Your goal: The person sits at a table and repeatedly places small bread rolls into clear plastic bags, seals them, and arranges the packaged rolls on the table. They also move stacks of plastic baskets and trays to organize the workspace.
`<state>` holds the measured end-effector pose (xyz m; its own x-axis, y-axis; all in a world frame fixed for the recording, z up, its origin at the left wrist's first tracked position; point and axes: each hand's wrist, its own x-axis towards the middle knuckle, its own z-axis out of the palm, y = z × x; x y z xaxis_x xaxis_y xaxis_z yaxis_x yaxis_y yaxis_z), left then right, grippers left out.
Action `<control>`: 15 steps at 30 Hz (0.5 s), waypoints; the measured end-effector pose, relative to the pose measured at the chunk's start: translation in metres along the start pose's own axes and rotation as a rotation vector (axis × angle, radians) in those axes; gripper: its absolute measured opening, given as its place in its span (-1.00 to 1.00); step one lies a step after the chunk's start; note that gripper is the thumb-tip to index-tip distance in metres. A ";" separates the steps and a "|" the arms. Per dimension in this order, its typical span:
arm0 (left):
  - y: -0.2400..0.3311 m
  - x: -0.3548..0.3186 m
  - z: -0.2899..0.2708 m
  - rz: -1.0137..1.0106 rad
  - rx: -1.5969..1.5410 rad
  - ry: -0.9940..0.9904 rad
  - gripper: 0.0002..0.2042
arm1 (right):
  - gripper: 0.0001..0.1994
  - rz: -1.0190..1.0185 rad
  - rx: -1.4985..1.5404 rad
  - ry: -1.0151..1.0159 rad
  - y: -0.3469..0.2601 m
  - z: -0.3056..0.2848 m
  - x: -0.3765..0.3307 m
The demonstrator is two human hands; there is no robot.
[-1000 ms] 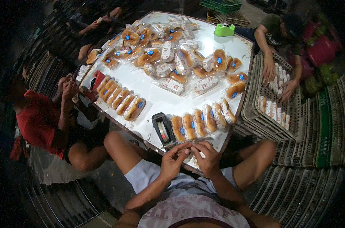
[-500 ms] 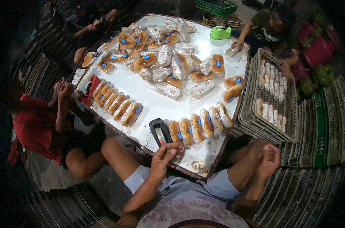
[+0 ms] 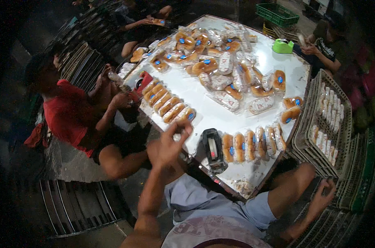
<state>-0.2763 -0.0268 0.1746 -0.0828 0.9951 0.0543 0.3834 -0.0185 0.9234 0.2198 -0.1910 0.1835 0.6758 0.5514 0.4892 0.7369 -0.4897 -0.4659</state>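
My left hand (image 3: 169,142) is raised over the table's near left edge, empty as far as I can see, its fingers loosely bent and apart. Just beyond it is a row of wrapped buns (image 3: 167,101) with blue labels. Right of that hand, a black tape dispenser (image 3: 213,151) stands on the white table (image 3: 195,136). A second row of wrapped buns (image 3: 250,145) lies beside the dispenser. My right hand (image 3: 323,194) hangs past my right knee, next to the stacked crates, with fingers apart and nothing visible in it.
A heap of wrapped buns (image 3: 220,66) covers the table's far half, near a green tape dispenser (image 3: 283,46). Crates (image 3: 307,142) holding wrapped buns stand at the right. A person in red (image 3: 69,111) sits at the left; others sit farther off, holding wrapped items.
My left hand has moved from beside the black dispenser toward the left bun row. My right hand is lower and farther out. The view has shifted left.
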 end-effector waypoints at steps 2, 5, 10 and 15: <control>-0.014 0.040 -0.033 0.168 0.055 0.109 -0.67 | -0.73 0.015 0.477 -0.054 -0.041 0.044 0.008; -0.017 0.081 -0.066 0.184 0.044 0.284 -0.61 | -0.41 -0.414 0.861 -0.577 -0.193 0.110 -0.018; -0.045 0.126 -0.094 0.164 0.253 0.165 -0.54 | -0.30 -1.295 0.529 -1.033 -0.385 0.229 -0.127; -0.167 0.191 -0.109 0.268 0.478 0.038 -0.38 | -0.48 -1.517 0.168 -0.793 -0.403 0.358 -0.206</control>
<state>-0.4561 0.1560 0.0725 0.0453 0.9572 0.2860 0.7702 -0.2158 0.6002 -0.2227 0.1342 0.0068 -0.7803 0.6173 0.1001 0.6148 0.7865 -0.0584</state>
